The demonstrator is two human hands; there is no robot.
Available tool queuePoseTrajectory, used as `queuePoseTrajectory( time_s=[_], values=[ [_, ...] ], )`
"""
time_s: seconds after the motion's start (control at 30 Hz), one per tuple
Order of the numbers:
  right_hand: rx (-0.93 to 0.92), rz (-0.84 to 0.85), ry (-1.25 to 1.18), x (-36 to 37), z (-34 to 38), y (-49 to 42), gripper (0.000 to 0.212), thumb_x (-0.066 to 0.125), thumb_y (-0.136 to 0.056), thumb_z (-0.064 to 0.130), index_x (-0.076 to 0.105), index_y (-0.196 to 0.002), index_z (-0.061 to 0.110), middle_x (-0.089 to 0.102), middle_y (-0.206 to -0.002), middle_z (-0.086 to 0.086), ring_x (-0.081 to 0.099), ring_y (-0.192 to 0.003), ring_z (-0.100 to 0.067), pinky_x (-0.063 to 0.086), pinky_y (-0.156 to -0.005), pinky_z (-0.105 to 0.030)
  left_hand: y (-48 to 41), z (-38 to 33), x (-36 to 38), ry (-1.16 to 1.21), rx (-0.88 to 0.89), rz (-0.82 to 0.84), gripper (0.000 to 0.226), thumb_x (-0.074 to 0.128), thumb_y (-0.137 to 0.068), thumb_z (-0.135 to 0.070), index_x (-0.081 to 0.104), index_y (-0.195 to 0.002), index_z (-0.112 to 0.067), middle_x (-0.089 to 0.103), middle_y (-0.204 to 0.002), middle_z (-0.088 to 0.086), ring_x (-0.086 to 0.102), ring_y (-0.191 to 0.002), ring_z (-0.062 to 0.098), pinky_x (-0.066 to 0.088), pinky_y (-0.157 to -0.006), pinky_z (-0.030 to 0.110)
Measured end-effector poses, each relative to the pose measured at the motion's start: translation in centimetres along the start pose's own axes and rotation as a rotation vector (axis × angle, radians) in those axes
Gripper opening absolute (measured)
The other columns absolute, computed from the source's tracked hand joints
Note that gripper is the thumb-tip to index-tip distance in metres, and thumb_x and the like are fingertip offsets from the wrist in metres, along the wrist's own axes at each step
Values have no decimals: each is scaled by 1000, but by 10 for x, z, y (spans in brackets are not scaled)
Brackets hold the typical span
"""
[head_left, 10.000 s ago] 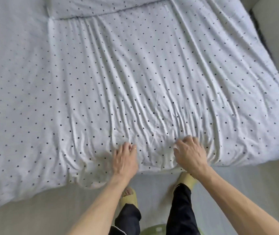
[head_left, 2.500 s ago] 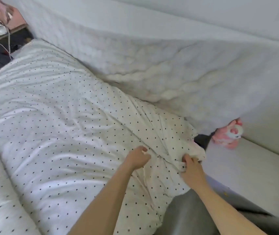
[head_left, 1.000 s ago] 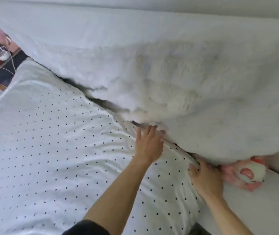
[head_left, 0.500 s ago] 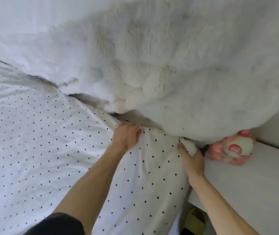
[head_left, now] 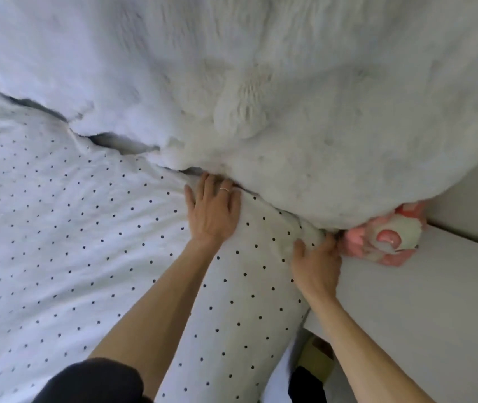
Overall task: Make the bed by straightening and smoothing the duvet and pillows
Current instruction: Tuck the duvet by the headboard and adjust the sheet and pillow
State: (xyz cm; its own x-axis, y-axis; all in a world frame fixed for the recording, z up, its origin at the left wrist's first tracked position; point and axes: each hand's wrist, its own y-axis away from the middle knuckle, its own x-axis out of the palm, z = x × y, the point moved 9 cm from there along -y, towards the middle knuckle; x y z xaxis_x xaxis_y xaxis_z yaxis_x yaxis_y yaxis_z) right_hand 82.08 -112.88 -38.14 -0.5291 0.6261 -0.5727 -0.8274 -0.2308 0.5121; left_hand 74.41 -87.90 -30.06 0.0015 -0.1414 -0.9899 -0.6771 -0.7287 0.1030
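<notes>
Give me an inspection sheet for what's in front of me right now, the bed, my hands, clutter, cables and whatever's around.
Surface: bed covered by the polka-dot duvet, mostly flat with light creases.
Job's things: duvet's top corner pushed against the fluffy white headboard; no separate pillow visible.
Clutter: pink plush toy wedged between headboard and white side cabinet.
Grippers: left hand flat, pressing the duvet's edge at the headboard; right hand gripping the duvet corner beside the toy.
Cables: nothing seen.
Surroundings: white wall at far right; dark gap between duvet and headboard on the left.
</notes>
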Motion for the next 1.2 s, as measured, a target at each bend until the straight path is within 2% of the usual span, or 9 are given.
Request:
queuePoseTrajectory(
  time_s=[0.13, 0.3, 0.37, 0.47, 0.6, 0.8, 0.9, 1.07, 1.2],
  values=[
    [-311, -44, 229, 24, 35, 63, 74, 54, -96, 44, 28, -156, 10, 26, -162, -26, 24, -150, -43, 28, -120, -58, 58, 53, -20, 147, -81, -107, 50, 34, -104, -39, 27, -154, -39, 11, -167, -2, 3, -154, 18, 0, -122, 54],
    [-1175, 324, 448, 103, 105, 163, 65, 46, -100, 54, 27, -160, 36, 12, -172, -4, 8, -159, -23, 7, -125, -53, 150, 166, -10, 127, -439, -43, 57, 21, -100, -53, 8, -154, -50, -6, -167, -9, -10, -153, 13, -2, -120, 61],
    [-1076, 369, 642, 119, 87, 117, 67, 32, -100, 63, 11, -161, 44, -1, -173, 3, -4, -159, -17, 5, -126, -54, 183, 206, -8, 92, -571, 9, 58, 17, -98, -61, 1, -153, -54, -10, -167, -11, -13, -152, 14, -6, -119, 62],
    [-539, 300, 826, 105, 46, 41, 73, 20, -99, 61, -16, -159, 40, -22, -170, 4, -19, -156, -17, -1, -125, -60, 217, 236, 6, 122, -697, 143, 57, 15, -96, -68, -11, -147, -62, -18, -164, -17, -19, -151, 15, -11, -115, 66],
    [-458, 193, 607, 124, 108, 88, 80, 57, -91, 29, 19, -159, 10, -6, -170, -15, -5, -156, -37, 9, -120, -70, 249, 233, 40, 277, -713, 365, 58, 5, -90, -74, -24, -139, -66, -25, -161, -21, -24, -150, 14, -5, -115, 69],
    [-1411, 283, 588, 204, 249, 228, 68, 48, -98, 49, 29, -160, 29, 7, -172, -8, 2, -159, -30, 11, -124, -61, 249, 248, 37, 294, -578, 366, 50, 8, -94, -71, -12, -140, -71, -15, -161, -24, -12, -153, 13, 4, -119, 59],
    [-1647, 391, 818, 241, 247, 244, 64, 39, -101, 55, 21, -161, 39, 0, -172, -2, -5, -159, -24, 6, -125, -59, 254, 278, 23, 231, -540, 242, 48, 5, -94, -66, -4, -142, -68, -13, -159, -23, -6, -154, 15, 1, -123, 53],
    [-578, 278, 1201, 183, 169, 69, 92, -6, -79, 89, -19, -157, 43, -32, -165, 8, -30, -153, -22, -14, -117, -70, 283, 335, 27, 272, -778, 289, 56, 13, -96, -69, -10, -147, -62, -25, -159, -23, -23, -150, 18, -2, -115, 68],
    [-348, 216, 1055, 178, 179, 82, 101, 2, -82, 85, -15, -161, 25, -27, -167, -11, -25, -152, -40, -9, -116, -72, 333, 353, 42, 300, -847, 277, 56, 7, -95, -69, -21, -143, -62, -32, -158, -20, -29, -148, 13, -8, -114, 69]
  ],
)
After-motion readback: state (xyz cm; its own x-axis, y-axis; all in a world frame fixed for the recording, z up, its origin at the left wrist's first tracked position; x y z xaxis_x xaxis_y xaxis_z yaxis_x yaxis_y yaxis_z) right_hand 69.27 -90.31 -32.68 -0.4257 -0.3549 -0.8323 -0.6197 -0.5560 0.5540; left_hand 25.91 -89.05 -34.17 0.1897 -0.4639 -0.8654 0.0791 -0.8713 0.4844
